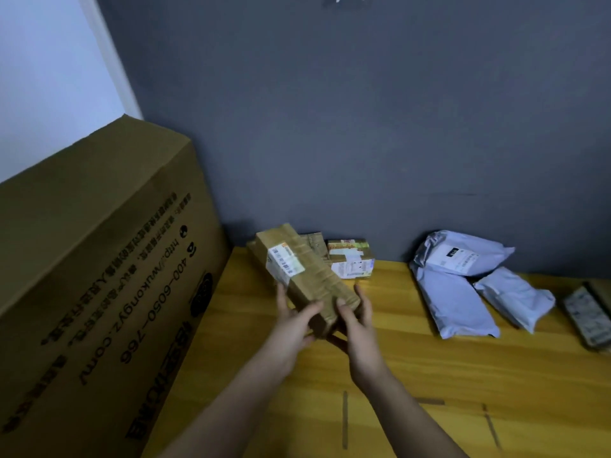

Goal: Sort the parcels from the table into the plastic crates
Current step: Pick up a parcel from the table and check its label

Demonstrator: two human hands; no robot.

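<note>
At the back left of the yellow wooden worktop (pixel 429 375), near the grey wall, both hands gripped the near end of a long taped cardboard parcel (pixel 301 272). The left hand (pixel 291 328) curled round its left side, the right hand (pixel 355 325) round its right and underside. The parcel's long axis ran away from the person toward the wall, tilted left, label facing up. Both hands sat equally near. No plastic crates were in view, so the carry direction could not be judged.

Dim indoors, brightest at upper left on the pale wall (pixel 39 77). Soft overall, grainy in the shadows. Wide-angle bending toward the edges. Faint sheen on the surface (pixel 463 375).
</note>
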